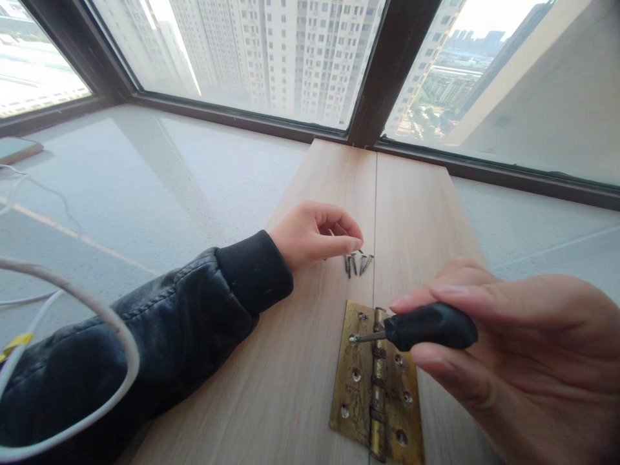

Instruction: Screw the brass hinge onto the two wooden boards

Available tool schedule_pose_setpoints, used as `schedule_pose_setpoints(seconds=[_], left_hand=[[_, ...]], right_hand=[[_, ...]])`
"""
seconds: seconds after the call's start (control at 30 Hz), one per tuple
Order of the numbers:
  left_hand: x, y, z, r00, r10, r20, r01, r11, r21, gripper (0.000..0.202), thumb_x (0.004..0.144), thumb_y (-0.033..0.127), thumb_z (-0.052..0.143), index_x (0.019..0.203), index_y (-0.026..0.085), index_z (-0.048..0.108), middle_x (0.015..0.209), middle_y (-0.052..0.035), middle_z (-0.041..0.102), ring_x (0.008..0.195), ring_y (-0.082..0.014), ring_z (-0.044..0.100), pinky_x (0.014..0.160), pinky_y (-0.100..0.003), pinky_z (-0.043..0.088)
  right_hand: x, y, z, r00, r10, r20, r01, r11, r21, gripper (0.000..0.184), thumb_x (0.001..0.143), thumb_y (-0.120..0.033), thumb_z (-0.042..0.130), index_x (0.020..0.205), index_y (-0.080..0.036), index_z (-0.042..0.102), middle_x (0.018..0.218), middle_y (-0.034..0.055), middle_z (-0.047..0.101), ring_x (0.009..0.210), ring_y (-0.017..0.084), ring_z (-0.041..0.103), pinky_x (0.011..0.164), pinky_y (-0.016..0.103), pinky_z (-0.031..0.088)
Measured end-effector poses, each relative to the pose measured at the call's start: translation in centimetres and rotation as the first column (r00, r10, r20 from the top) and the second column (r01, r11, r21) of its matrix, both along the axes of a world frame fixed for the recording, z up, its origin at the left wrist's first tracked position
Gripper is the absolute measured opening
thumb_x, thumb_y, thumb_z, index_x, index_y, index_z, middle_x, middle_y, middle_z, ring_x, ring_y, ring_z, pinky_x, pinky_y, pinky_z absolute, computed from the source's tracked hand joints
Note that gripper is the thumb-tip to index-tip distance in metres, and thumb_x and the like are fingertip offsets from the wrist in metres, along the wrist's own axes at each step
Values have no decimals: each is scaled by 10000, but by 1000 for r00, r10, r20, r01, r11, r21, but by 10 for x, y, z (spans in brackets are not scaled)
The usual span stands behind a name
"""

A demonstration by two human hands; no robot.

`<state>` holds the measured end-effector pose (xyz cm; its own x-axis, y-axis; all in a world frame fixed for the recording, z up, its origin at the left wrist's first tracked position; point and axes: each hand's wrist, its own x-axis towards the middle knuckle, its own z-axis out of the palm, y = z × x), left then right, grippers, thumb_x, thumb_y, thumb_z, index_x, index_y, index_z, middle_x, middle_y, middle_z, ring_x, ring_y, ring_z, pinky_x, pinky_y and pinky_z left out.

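A brass hinge lies open across the seam of two light wooden boards. My right hand is closed round a short black-handled screwdriver, its metal tip over the hinge's left leaf. My left hand, in a black jacket sleeve, rests on the left board with fingers curled, thumb and fingertips pinched together beside a small cluster of dark screws. Whether a screw is in the pinch is hidden.
The boards lie on a pale stone windowsill running to a dark window frame with high-rise buildings outside. White cables loop at the left. A flat phone-like object sits at far left.
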<state>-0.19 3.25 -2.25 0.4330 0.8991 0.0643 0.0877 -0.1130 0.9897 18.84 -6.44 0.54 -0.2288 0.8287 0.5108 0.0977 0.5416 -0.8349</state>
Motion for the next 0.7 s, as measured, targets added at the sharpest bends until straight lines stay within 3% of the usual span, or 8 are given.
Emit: schedule_pose_setpoints(seconds=[0.17,0.27,0.53,0.7], left_hand=[[0,0,0,1000,2,-5,-2,1000,11,151,715,223,689,786,94,659,665,-14,618,568,-74,508,515,-206,375],[0,0,0,1000,-3,-5,3,1000,22,145,718,221,684,787,96,659,669,-17,621,577,-79,516,528,-214,382],[-1,0,1,1000,4,-13,-4,1000,20,129,716,213,685,778,102,660,666,-19,624,580,-87,524,540,-229,394],[-1,0,1,1000,0,-3,0,1000,9,126,715,209,687,778,105,659,666,-14,623,589,-86,532,548,-226,398]], right_hand=[[2,7,5,981,141,133,-152,985,78,321,823,-115,696,1122,-198,616,944,22,684,883,163,633,686,270,574],[2,9,9,965,141,219,-177,972,153,293,850,-131,675,1134,-190,633,973,9,694,955,153,625,749,244,574],[-1,3,2,996,-20,88,13,996,87,297,797,-192,768,1060,-232,636,878,-15,689,833,138,620,752,251,535],[4,5,10,961,125,245,-171,969,177,240,901,-242,639,1135,-191,625,983,38,696,986,196,617,762,304,566]])
